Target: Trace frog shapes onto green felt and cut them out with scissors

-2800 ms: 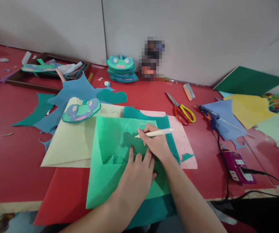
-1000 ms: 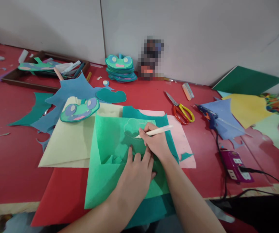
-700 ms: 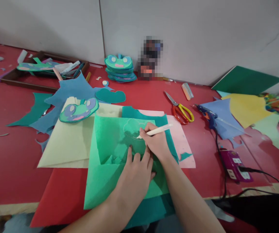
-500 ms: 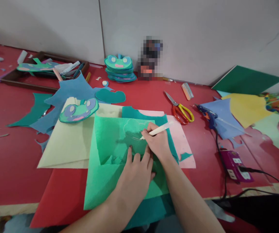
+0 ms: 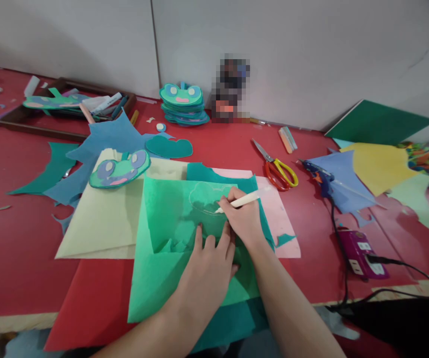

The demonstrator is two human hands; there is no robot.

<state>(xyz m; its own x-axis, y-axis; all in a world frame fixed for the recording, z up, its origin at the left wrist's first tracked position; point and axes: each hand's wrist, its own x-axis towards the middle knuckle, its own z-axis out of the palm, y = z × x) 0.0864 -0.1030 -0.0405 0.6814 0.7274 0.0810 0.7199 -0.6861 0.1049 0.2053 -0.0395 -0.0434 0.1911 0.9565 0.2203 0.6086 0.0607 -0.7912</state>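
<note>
A white marker pen (image 5: 245, 200) is gripped in my right hand (image 5: 243, 219), its tip touching the green felt sheet (image 5: 173, 288). On the felt runs a pale, cloud-like outline (image 5: 195, 189), partly covered by my right hand. My left hand (image 5: 209, 263) lies flat on the felt just below the outline, fingers spread. Under the green felt are pieces of teal felt (image 5: 233, 325), pink felt (image 5: 287, 219) and cream felt (image 5: 98, 223). A green and purple frog-like face cutout (image 5: 119, 170) rests on the cream felt.
Behind stand a stack of similar faces (image 5: 182, 107) and a brown tray (image 5: 46, 130) of pens. To the right lie scissors (image 5: 279, 171), a glue gun (image 5: 321, 179) and a purple power strip (image 5: 362, 253) with a trailing black cable. Felt scraps (image 5: 110, 139) lie around.
The pen tip has shifted very slightly left and up along the outline. My left hand stays in place on the felt.
</note>
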